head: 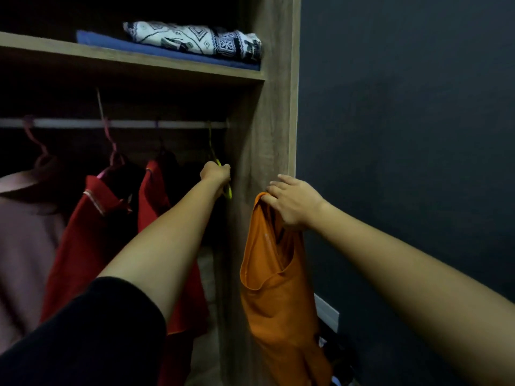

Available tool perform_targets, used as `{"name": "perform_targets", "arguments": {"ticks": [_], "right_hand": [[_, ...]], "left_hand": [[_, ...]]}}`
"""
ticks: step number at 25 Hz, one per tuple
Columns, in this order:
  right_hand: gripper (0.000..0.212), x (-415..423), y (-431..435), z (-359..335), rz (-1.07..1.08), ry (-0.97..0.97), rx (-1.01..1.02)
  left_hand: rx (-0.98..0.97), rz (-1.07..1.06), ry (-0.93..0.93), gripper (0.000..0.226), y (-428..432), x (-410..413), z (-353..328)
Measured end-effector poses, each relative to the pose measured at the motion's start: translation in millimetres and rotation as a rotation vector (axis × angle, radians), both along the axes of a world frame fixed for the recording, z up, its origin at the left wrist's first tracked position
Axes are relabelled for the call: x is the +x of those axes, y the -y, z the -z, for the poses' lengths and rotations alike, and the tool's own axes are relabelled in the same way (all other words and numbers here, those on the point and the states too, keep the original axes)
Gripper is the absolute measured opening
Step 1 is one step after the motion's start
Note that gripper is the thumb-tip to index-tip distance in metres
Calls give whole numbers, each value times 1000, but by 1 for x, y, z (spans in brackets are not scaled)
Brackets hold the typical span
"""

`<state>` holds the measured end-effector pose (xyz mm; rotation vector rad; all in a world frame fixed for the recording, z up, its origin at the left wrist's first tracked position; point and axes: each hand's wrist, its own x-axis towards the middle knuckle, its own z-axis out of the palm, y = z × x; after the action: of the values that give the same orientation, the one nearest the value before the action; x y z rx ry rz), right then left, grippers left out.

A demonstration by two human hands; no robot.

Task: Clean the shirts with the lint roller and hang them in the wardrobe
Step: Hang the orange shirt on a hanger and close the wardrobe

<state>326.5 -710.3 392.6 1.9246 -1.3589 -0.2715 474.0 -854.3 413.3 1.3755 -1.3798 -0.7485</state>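
Head camera, looking forward into an open wardrobe with a dark wall to its right. Both arms reach out, hands well apart. The left hand, at the end of a bare forearm coming out of a black sleeve, is inside the wardrobe at its right end, fingers curled tight around a hanger of yellow-green colour. The hanger's hook seems to sit on the rail just above, though it is too dim there to be sure.

The right hand is outside the wardrobe, in front of its wooden side panel. It pinches the orange shirt by the top edge near the neck opening, with the upper fingers stretched out above the cloth. The shirt hangs straight down from the hand, bunched, touching no hanger.

On the rail to the left hang two red shirts, side by side on pink hangers, and further left a dull mauve top. Above the rail a shelf carries a folded blue cloth with a black-and-white patterned bundle lying on top of it, pushed toward the right end.
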Motion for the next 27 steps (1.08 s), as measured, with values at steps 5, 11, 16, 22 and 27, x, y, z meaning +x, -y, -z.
{"name": "perform_targets", "arguments": {"ticks": [5, 11, 16, 22, 27], "right_hand": [[64, -4, 5, 6, 18, -45, -45], [65, -3, 6, 6, 21, -55, -62], [65, -1, 9, 9, 26, -26, -66], [62, 10, 5, 14, 80, 51, -43], [66, 25, -10, 29, 92, 294, 127]], "left_hand": [[-52, -113, -70, 37, -2, -15, -16], [-103, -259, 39, 48, -19, -5, -17], [-194, -349, 150, 41, -58, 6, 21], [-270, -395, 242, 33, -121, 46, 97], [-237, -491, 323, 26, -164, 120, 119]]}}
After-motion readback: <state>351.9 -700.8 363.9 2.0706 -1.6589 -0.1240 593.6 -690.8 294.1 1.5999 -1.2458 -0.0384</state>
